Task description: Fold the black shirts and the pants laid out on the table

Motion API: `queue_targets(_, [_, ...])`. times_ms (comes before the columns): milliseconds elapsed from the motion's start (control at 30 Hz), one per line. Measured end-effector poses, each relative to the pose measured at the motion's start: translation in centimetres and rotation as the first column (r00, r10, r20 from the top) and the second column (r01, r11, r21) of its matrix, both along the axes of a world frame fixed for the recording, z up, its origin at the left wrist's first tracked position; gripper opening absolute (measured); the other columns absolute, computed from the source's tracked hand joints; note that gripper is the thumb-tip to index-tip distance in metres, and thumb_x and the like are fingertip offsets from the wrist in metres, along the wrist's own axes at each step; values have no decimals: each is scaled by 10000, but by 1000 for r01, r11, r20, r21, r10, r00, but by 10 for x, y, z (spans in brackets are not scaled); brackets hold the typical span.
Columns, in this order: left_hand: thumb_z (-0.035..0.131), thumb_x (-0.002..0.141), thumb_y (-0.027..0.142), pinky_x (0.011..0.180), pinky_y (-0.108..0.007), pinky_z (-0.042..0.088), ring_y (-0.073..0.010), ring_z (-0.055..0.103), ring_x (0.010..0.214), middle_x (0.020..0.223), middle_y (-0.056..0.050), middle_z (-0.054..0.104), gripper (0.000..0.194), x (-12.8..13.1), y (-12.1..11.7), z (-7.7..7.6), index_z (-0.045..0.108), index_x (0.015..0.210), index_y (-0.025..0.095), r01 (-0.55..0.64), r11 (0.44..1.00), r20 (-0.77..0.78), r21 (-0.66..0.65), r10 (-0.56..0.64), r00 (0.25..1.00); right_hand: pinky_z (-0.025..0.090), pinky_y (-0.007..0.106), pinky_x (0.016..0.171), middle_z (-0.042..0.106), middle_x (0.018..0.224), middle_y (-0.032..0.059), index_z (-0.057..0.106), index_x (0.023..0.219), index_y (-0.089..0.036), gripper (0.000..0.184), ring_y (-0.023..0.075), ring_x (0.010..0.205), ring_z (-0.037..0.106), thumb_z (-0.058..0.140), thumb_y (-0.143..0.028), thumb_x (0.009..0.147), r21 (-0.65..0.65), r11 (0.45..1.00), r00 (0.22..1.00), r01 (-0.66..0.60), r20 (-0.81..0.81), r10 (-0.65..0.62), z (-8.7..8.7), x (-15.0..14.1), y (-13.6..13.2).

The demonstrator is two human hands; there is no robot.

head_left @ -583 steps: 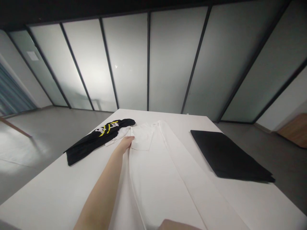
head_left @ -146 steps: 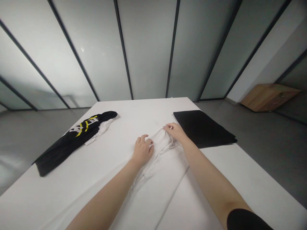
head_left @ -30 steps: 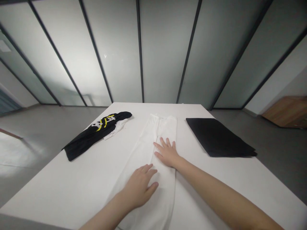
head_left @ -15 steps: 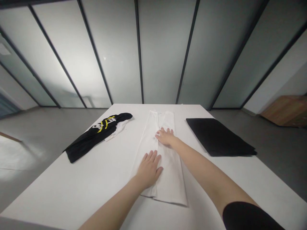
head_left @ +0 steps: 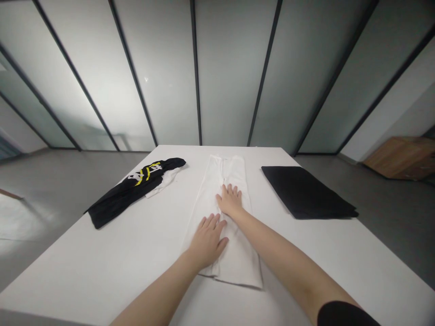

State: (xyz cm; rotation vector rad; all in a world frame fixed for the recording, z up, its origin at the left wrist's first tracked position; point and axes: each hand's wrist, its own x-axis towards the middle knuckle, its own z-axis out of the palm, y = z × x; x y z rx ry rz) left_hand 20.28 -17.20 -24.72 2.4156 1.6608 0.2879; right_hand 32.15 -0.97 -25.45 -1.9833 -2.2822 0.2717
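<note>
White trousers [head_left: 240,251] lie flat and lengthwise on the white table, with the hem end towards me and the narrower waist end at the far side. My left hand [head_left: 208,240] rests palm down on the left leg near the hem, fingers spread. Farther up, around the middle of the trousers, my right hand [head_left: 230,199] lies flat on the cloth with its fingers apart. Neither hand grips the fabric. My hands and forearms cover parts of both legs.
At the left edge of the white table [head_left: 136,253] lies a black garment with yellow and white print [head_left: 129,188], a white cloth [head_left: 165,182] beside it. A folded black cloth [head_left: 302,192] lies to the right. Frosted glass panels [head_left: 224,77] stand behind.
My right hand has slid slightly nearer to me and turned so its fingers point more away from me. My left hand stays in nearly the same place on the cloth.
</note>
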Motion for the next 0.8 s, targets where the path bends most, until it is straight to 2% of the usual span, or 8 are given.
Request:
queue_targets(167, [512, 1039, 402, 1299, -561, 266, -342, 333, 1592, 1693, -141, 418, 513, -1, 4, -1, 522, 1518, 220, 2, 1000, -2, 7, -2, 1000, 120, 596, 1272, 207, 1770, 193, 283, 1692, -123, 744, 433, 1621, 161, 308, -512, 1058, 14, 999, 999, -36, -2, 36, -2, -1, 13])
queue_targets(533, [514, 1034, 575, 1308, -573, 242, -337, 316, 1600, 1707, -135, 394, 643, -3, 9, -1, 482, 1577, 233, 37, 999, 35, -15, -36, 999, 116, 570, 1279, 209, 1777, 155, 295, 1693, -191, 728, 382, 1627, 169, 322, -564, 1068, 34, 983, 983, -180, 37, 179, -3, -8, 62])
queue_targets(800, [558, 1034, 497, 1305, -580, 258, -338, 357, 1581, 1679, -129, 443, 592, -6, 10, 4, 493, 1558, 230, 13, 1000, 54, -25, -12, 998, 110, 567, 1284, 191, 1785, 138, 292, 1693, -213, 717, 374, 1628, 171, 332, -547, 1060, 36, 981, 981, -193, 32, 192, -2, -13, 93])
